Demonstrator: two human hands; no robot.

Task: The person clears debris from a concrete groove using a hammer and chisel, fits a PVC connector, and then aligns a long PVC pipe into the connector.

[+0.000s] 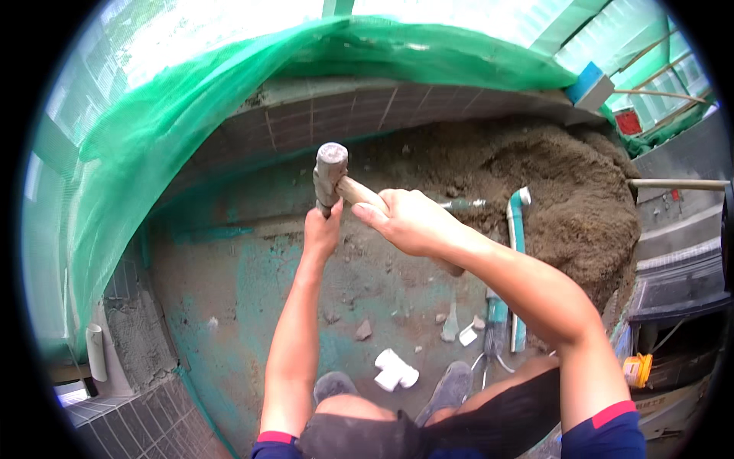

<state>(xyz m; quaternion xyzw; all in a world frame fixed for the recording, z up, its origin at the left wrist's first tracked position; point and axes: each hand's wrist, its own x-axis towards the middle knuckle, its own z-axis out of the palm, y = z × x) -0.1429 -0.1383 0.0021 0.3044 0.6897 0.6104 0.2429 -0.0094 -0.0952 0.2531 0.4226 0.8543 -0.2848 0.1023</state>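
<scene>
My right hand (413, 222) is wrapped round the wooden handle of a club hammer (331, 164). The handle's lower end shows past the wrist. My left hand (323, 232) is closed just under the hammer's head, gripping what looks like a chisel (326, 209). Only its dark top end shows, at the lower face of the hammer head; the rest is hidden by the hand. Beyond both hands lies a dirty, green-stained floor (252, 283) that meets a tiled wall.
A heap of damp sand (573, 199) fills the far right. Green-and-white pipe (518, 237) stands before it. A white tee fitting (396, 370) and broken lumps (363, 330) lie near my feet. Green netting (138, 176) hangs over the wall. A yellow container (638, 370) sits at right.
</scene>
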